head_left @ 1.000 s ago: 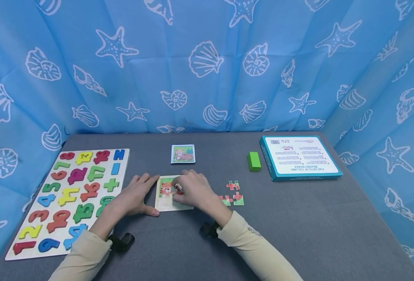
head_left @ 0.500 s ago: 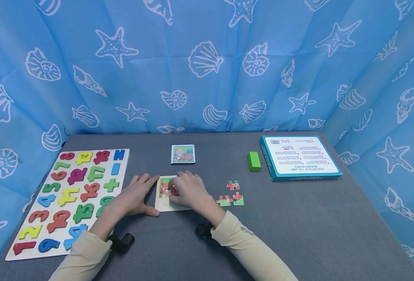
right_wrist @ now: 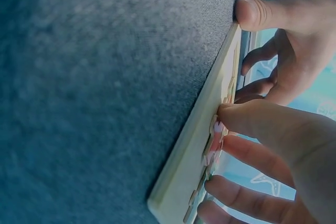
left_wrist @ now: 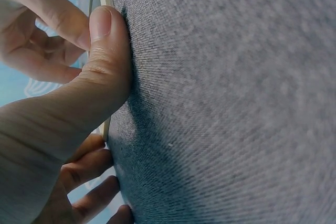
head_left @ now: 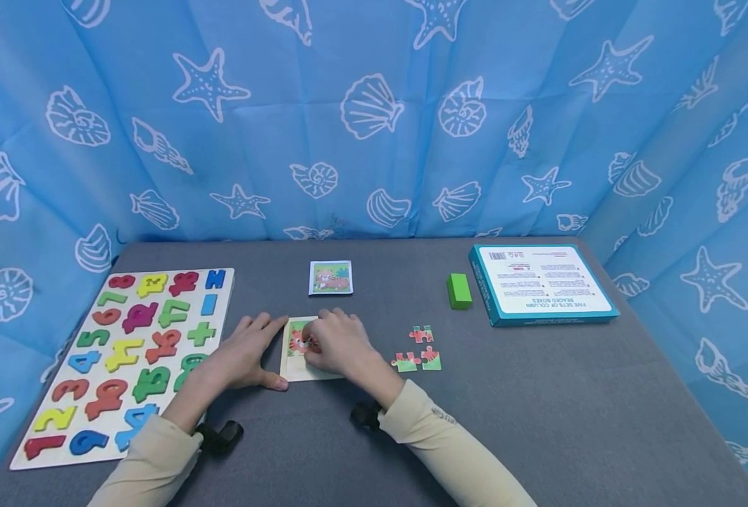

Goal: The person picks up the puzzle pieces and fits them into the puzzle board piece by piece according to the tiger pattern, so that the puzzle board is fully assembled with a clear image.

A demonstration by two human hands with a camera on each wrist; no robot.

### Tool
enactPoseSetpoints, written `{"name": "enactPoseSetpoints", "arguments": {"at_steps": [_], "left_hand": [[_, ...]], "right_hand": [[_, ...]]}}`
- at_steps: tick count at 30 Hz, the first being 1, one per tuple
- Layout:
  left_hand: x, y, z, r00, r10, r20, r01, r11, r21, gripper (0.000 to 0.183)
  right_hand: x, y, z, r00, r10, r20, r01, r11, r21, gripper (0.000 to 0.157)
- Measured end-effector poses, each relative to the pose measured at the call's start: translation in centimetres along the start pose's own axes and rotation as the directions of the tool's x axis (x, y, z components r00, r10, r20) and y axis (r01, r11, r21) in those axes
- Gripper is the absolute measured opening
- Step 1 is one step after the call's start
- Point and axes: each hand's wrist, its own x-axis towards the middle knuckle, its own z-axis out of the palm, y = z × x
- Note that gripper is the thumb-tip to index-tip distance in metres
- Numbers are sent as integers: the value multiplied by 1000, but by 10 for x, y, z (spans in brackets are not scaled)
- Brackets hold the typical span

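board (head_left: 222,304), white and set with bright numerals, lies left of the left hand, its near right corner under that forearm. the left hand (head_left: 244,355) is spread, thumb well away from the fingers: the index fingertip is at the far left corner of the tray (head_left: 304,371), the thumb at the near left one, and the other fingers rest low by the table (head_left: 570,408). a cream sleeve (head_left: 152,458) ends at a dark band (head_left: 222,438) on that wrist.

the tray lies flat between the two hands, pale and shallow, with a tiger face (head_left: 298,341) showing in its far left part. straight ahead, beyond both hands, i see a small card (head_left: 331,278) with an animal picture.

the right hand (head_left: 344,345) is over the tray's right side, thumb and finger pinching a small reddish piece (right_wrist: 214,137) down at the tray; i can't tell whether it is seated.

just right of that hand sit three loose pieces: a red one (head_left: 421,334) farther off, and nearer, two red-and-green ones (head_left: 406,362) close beside each other. further right and ahead stands a green block (head_left: 458,291), then a teal box (head_left: 541,282) lying flat, its print upside down to the person. a blue curtain (head_left: 370,105) with white shells hangs beyond the hands.
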Motion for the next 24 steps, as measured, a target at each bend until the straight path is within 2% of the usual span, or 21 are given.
{"name": "enactPoseSetpoints", "arguments": {"at_steps": [11,24], "left_hand": [[0,0,1,1000,4,-11,-4,1000,2,113],[0,-2,2,1000,11,-11,-11,1000,2,112]], "right_hand": [[-4,-2,-4,1000,4,11,-4,1000,-10,24],[-3,-2,0,1000,23,-6,-23,1000,3,18]]}}
